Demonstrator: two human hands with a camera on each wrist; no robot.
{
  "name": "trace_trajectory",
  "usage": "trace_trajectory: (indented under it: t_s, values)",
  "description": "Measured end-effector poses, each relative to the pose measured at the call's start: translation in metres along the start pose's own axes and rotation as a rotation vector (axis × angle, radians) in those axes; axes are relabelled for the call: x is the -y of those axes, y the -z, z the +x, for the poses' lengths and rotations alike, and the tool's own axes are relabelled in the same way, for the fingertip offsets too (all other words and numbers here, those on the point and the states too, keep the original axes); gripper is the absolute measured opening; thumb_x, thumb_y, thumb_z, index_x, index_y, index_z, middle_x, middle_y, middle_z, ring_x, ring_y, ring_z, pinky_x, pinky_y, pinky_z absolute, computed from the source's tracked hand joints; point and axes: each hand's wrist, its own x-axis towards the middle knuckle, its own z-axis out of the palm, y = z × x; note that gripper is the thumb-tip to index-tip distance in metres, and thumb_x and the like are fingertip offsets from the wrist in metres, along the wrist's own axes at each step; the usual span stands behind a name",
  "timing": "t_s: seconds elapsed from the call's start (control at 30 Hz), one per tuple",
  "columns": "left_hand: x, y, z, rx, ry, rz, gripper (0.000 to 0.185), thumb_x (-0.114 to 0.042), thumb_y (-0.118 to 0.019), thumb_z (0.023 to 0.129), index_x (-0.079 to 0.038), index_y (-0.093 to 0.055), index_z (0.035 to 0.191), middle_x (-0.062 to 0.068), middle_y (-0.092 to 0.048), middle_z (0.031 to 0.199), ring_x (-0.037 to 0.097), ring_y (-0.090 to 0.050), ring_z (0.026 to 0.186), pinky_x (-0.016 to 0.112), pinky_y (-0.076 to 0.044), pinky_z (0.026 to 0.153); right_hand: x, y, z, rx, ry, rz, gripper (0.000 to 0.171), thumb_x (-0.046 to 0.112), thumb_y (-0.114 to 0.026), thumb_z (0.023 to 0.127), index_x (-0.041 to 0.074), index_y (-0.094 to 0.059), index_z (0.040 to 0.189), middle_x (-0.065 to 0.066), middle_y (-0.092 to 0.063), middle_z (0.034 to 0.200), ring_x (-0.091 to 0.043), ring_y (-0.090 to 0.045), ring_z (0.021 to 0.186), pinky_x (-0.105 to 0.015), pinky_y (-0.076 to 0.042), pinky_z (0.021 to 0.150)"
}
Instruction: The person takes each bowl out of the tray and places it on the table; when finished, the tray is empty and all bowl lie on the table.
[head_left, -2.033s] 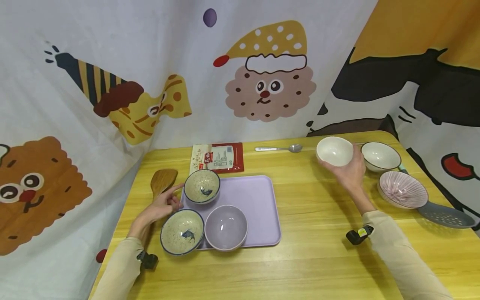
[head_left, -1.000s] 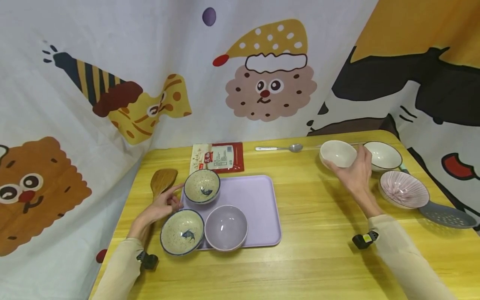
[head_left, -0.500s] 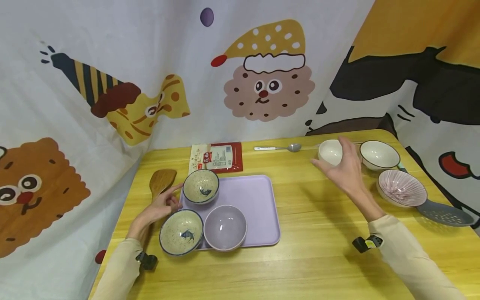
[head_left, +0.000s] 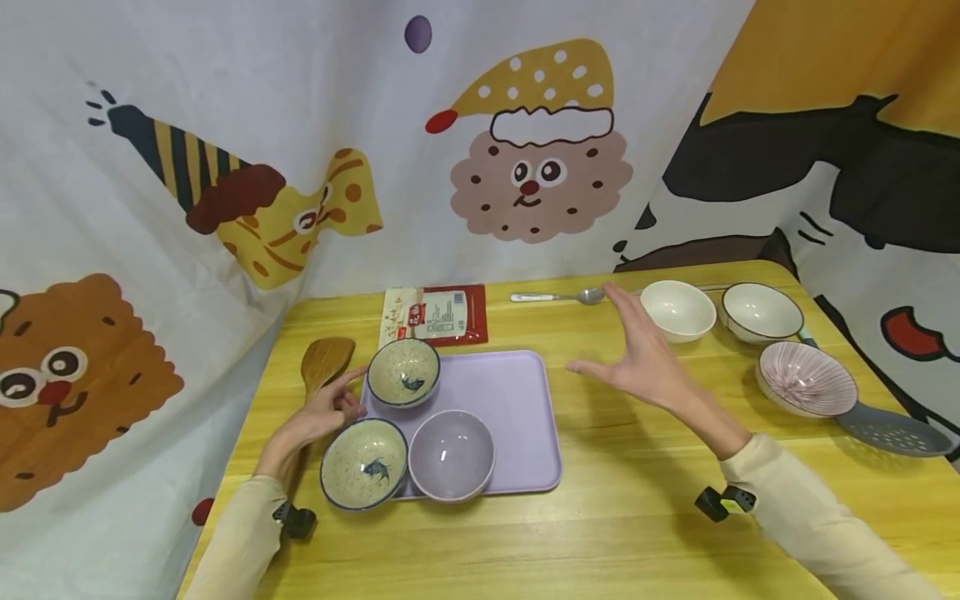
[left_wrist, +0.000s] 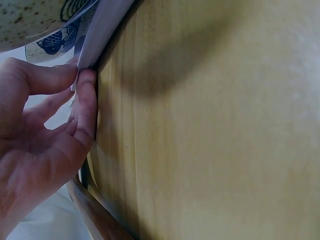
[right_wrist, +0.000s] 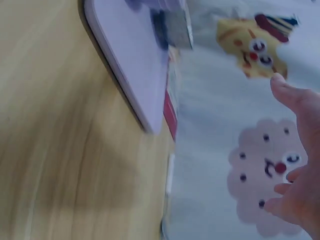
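My left hand (head_left: 324,415) pinches the left edge of the lilac tray (head_left: 525,417); the left wrist view has thumb and finger on either side of its rim (left_wrist: 102,37). On the tray's left part stand a speckled fish bowl (head_left: 403,373), a second fish bowl (head_left: 363,467) overhanging the corner, and a plain purple bowl (head_left: 452,457). Fingers spread and holding nothing, my right hand (head_left: 641,354) hovers over the table between the tray and a white bowl (head_left: 678,312).
Right of the white bowl are a dark-rimmed bowl (head_left: 761,314), a pink-striped bowl (head_left: 804,379) and a grey slotted turner (head_left: 892,432). A spoon (head_left: 555,297) and a red-and-cream packet (head_left: 450,315) lie at the back. A wooden spatula (head_left: 327,360) lies left of the tray.
My right hand has set the white bowl down beside the dark-rimmed bowl, let go of it and moved left toward the tray. My left hand has stayed at the tray edge.
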Motion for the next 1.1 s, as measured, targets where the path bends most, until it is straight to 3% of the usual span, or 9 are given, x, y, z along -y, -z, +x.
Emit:
trace_trajectory:
  t_s: [0.2, 0.43, 0.8, 1.1]
  values:
    - [0.003, 0.000, 0.000, -0.003, 0.002, 0.009, 0.075, 0.003, -0.062, 0.089, -0.001, -0.031, 0.157, 0.013, -0.060, 0.090, 0.016, -0.055, 0.075, 0.024, -0.048, 0.064, 0.020, -0.019, -0.001, 0.114, 0.093, 0.001, 0.125, 0.046, -0.092, 0.068, 0.007, -0.020, 0.161, -0.022, -0.023, 0.165, -0.044, -0.023, 0.152, -0.068, -0.024, 0.116]
    - [0.005, 0.002, 0.000, -0.011, -0.018, -0.008, 0.075, 0.006, -0.062, 0.087, 0.001, -0.033, 0.156, 0.014, -0.060, 0.088, 0.016, -0.055, 0.075, 0.024, -0.048, 0.064, 0.037, -0.044, -0.003, 0.213, 0.156, 0.025, 0.132, 0.052, -0.092, 0.065, 0.005, -0.017, 0.162, -0.018, -0.021, 0.167, -0.039, -0.023, 0.153, -0.063, -0.024, 0.119]
    - [-0.002, -0.001, -0.001, -0.020, 0.012, -0.011, 0.077, 0.005, -0.065, 0.087, 0.000, -0.032, 0.156, 0.015, -0.060, 0.091, 0.018, -0.053, 0.077, 0.023, -0.046, 0.064, 0.054, -0.093, -0.012, 0.405, 0.243, 0.098, 0.139, 0.054, -0.095, 0.058, 0.010, -0.015, 0.163, -0.015, -0.019, 0.168, -0.034, -0.022, 0.154, -0.063, -0.026, 0.117]
    - [0.000, 0.000, 0.000, -0.025, -0.002, -0.011, 0.078, 0.005, -0.066, 0.086, 0.000, -0.032, 0.156, 0.016, -0.060, 0.090, 0.017, -0.053, 0.076, 0.023, -0.045, 0.063, 0.063, -0.119, -0.020, 0.584, 0.314, 0.110, 0.141, 0.056, -0.095, 0.056, 0.011, -0.014, 0.163, -0.014, -0.021, 0.167, -0.028, -0.024, 0.154, -0.053, -0.026, 0.121]
